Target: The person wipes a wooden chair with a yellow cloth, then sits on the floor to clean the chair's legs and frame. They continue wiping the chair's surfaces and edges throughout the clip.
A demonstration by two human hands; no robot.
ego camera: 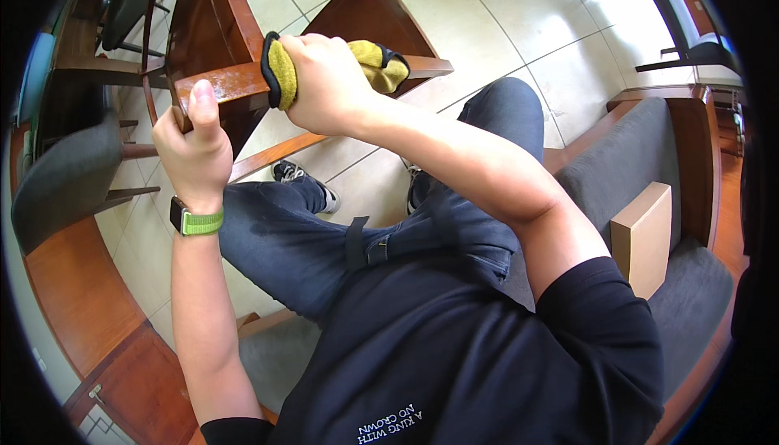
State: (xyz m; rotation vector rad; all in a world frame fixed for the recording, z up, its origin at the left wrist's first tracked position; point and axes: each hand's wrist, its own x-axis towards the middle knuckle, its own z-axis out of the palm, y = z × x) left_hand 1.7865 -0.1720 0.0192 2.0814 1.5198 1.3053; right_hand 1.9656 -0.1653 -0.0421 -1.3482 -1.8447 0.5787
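Note:
A reddish-brown varnished wooden piece of furniture (pixel 210 13) with broad panels stands tilted in front of my knees. My left hand (pixel 195 141), below it a watch with a green band, grips the near end of one of its wooden bars (pixel 234 82), thumb on top and fingers around the end. The bar's upper face looks shiny and wet beside the thumb. My right hand (pixel 325 80) is closed around a yellow cloth (pixel 380 68) with black edging, pressed on the same bar farther along. The palm and most fingertips of that hand are hidden.
Grey upholstered chairs (pixel 70 165) stand at the left. At my right is a grey cushioned wooden seat (pixel 694 299) with a cardboard box (pixel 648 238) on it. A lower wooden rail (pixel 277 156) crosses above the tiled floor (pixel 468 25) near my shoes (pixel 304 183).

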